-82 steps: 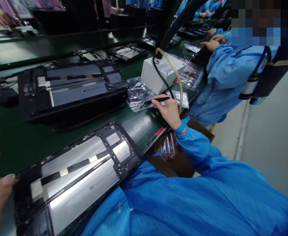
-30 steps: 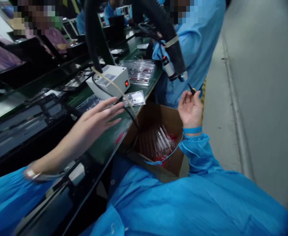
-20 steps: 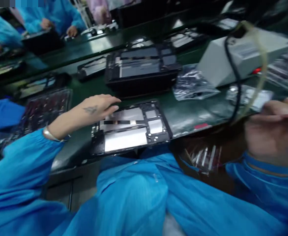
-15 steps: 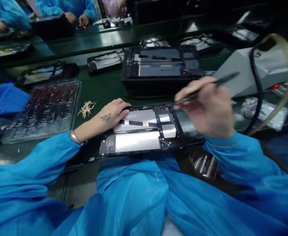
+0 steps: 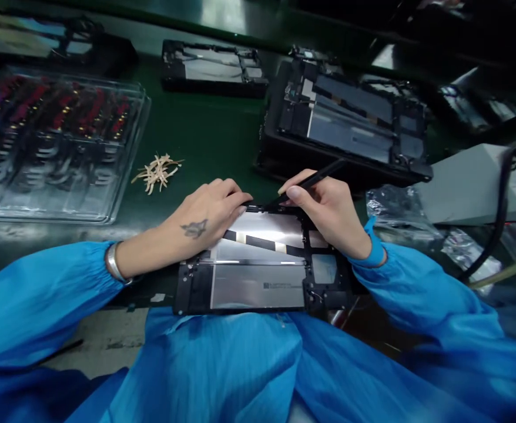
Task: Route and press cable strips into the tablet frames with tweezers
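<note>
An opened tablet chassis (image 5: 258,282) with silver battery panels and a black ribbon strip lies at the near edge of the green bench. My left hand (image 5: 205,214) rests on its upper left corner, fingers curled and pressing down on the frame. My right hand (image 5: 328,208) pinches black tweezers (image 5: 311,181) like a pen, their tip touching the chassis's top edge right by my left fingertips.
A stack of similar open chassis (image 5: 350,123) stands behind, another chassis (image 5: 214,61) lies further back. A clear plastic tray (image 5: 55,147) with small red and black parts sits at left, a heap of tan scraps (image 5: 156,171) beside it. A white box (image 5: 465,185) with cables and plastic bags (image 5: 394,214) is at right.
My view swung from the right side back down onto the chassis. My right hand brought the tweezers from the air down to the chassis's top edge; my left hand stayed on the corner.
</note>
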The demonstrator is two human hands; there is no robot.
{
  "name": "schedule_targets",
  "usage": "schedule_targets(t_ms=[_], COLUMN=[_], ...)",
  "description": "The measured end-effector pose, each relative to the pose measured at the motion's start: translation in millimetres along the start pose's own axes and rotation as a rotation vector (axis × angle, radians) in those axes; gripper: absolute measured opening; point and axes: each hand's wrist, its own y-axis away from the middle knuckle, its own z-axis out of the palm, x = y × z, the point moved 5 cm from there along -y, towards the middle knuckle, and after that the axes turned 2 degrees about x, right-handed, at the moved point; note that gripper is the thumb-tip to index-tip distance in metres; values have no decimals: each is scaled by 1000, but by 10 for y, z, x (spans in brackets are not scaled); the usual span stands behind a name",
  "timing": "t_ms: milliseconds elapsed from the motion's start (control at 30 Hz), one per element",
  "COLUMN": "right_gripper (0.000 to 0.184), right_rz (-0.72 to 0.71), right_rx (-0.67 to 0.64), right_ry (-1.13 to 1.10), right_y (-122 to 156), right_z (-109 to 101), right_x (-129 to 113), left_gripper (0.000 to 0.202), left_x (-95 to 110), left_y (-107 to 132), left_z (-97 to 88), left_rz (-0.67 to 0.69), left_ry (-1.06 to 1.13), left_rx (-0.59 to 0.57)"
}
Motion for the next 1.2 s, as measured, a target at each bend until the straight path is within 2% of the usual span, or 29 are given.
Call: schedule_targets(t_ms=[433,667,933,1200], right_gripper=[31,32,27,32], right_rz=[-12,47,-27,8], right_rx=[-36,-28,-43,-40], right_ry=[95,1,80,59], right_y=[-28,-25,-19,-21], right_z=[15,7,6,10], right_x=[16,24,17,29], left_gripper=[43,45,47,43], left_x=[-2,-18,1,-21], left_y=[19,23,3,7], left_z=[13,31,12,16], left_rz=[-13,-12,-21,-20], left_ry=[-7,-5,14,14], left_rx=[12,18,-11,-11])
